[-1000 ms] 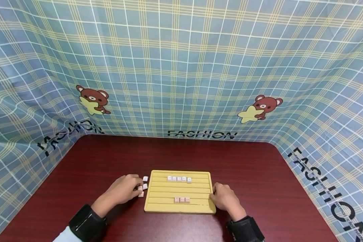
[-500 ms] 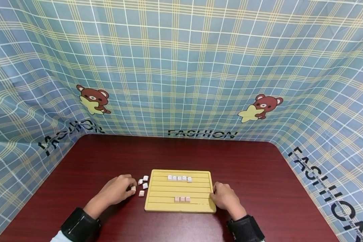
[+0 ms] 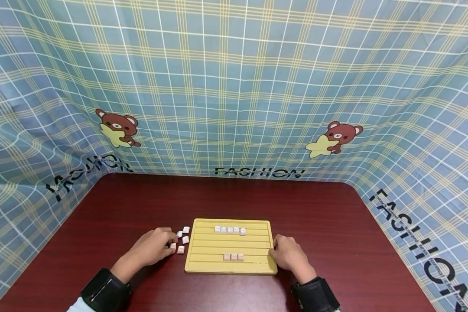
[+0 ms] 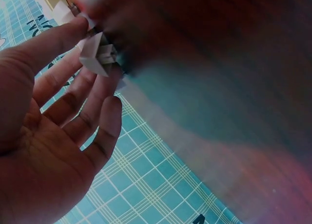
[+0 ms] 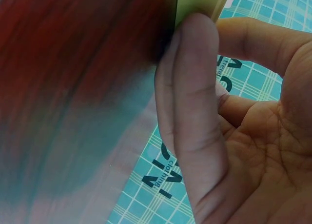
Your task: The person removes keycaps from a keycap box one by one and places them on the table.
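Observation:
My left hand (image 3: 154, 245) is just left of a small group of loose keycaps, its thumb and fingers pinching a pinkish keycap (image 3: 173, 245). In the left wrist view that keycap (image 4: 97, 55) is tipped so its hollow underside and stem show. Between this hand and the board lie several white and pale keycaps (image 3: 185, 239). The yellow grooved board (image 3: 206, 245) bears a row of white keycaps (image 3: 230, 230) near its far side and three pink keycaps (image 3: 233, 257) lower down. My right hand (image 3: 289, 253) grips the board's right edge between thumb and fingers.
The dark red table (image 3: 234, 199) extends around the board. A blue checked cloth (image 3: 234, 108) with printed bears hangs along its back and both sides. Each wrist wears a black band (image 3: 107, 289).
My left hand has drawn back leftward from the loose keycaps with the pinkish one at its fingertips, uncovering the others. My right hand stays at the board's edge.

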`<state>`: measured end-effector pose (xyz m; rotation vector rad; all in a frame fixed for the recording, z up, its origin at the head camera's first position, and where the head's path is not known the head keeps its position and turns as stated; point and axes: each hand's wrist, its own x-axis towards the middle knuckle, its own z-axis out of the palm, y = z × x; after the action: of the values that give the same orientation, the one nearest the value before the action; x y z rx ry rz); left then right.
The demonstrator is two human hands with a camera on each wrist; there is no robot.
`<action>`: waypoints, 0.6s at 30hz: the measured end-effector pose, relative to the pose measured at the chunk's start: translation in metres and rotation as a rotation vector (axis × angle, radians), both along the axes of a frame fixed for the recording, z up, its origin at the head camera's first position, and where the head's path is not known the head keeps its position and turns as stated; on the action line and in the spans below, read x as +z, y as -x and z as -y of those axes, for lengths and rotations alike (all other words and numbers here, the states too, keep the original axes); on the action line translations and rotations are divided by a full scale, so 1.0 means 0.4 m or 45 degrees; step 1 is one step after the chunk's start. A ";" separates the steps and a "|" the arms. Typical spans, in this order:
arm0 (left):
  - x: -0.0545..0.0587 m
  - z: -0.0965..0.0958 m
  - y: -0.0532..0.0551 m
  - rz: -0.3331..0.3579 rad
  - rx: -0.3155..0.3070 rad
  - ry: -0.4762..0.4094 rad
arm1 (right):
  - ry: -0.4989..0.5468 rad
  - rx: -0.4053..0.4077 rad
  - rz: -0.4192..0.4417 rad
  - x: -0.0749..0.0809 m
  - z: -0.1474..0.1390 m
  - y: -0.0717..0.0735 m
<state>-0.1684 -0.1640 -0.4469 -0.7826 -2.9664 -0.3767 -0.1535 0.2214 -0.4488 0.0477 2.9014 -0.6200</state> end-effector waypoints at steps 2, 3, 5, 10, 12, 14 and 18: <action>-0.003 0.003 0.001 -0.013 -0.021 -0.022 | 0.001 0.003 0.004 -0.001 0.000 0.001; -0.004 0.005 0.001 -0.019 -0.031 -0.034 | 0.001 0.004 0.005 -0.002 0.000 0.001; -0.007 0.007 0.002 -0.030 -0.046 -0.054 | 0.000 0.004 0.008 -0.004 -0.001 0.002; -0.009 0.010 0.002 -0.024 -0.050 -0.064 | 0.003 0.000 0.012 -0.006 -0.001 0.003; -0.010 0.010 0.001 -0.016 -0.045 -0.064 | 0.005 0.002 0.011 -0.005 0.000 0.003; -0.010 0.009 0.001 -0.012 -0.038 -0.064 | 0.006 0.003 0.012 -0.005 0.001 0.002; -0.010 0.006 0.001 -0.016 -0.027 -0.074 | -0.006 0.003 0.001 -0.001 0.002 0.000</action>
<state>-0.1687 -0.1665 -0.4510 -0.8079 -2.9230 -0.4545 -0.1535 0.2204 -0.4492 0.0446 2.9018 -0.6121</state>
